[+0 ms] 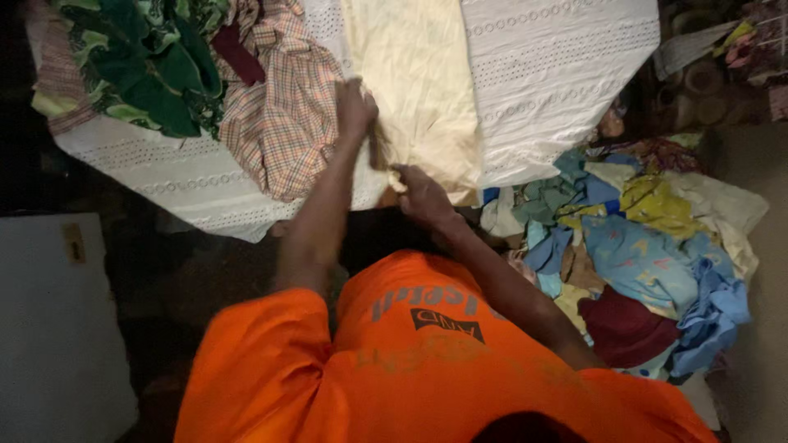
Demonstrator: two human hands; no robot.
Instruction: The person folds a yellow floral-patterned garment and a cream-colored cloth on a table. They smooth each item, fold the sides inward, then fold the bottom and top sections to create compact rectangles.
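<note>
A cream cloth (pixel 419 74) lies spread on the table between a white eyelet fabric (pixel 550 74) and a checked plaid garment (pixel 283 123). My left hand (pixel 355 107) is closed on the cream cloth's left edge, beside the plaid garment. A small dark thing (pixel 378 149) hangs just below that hand; what it is cannot be made out. My right hand (pixel 423 194) pinches the cloth's near edge at the table's rim. My orange shirt (pixel 427 361) fills the bottom of the view.
A green leafy-print cloth (pixel 156 66) is heaped at the far left on more white eyelet fabric (pixel 180 176). A pile of blue, yellow and maroon scraps (pixel 648 254) lies at the right. A pale flat surface (pixel 57 328) sits at the lower left.
</note>
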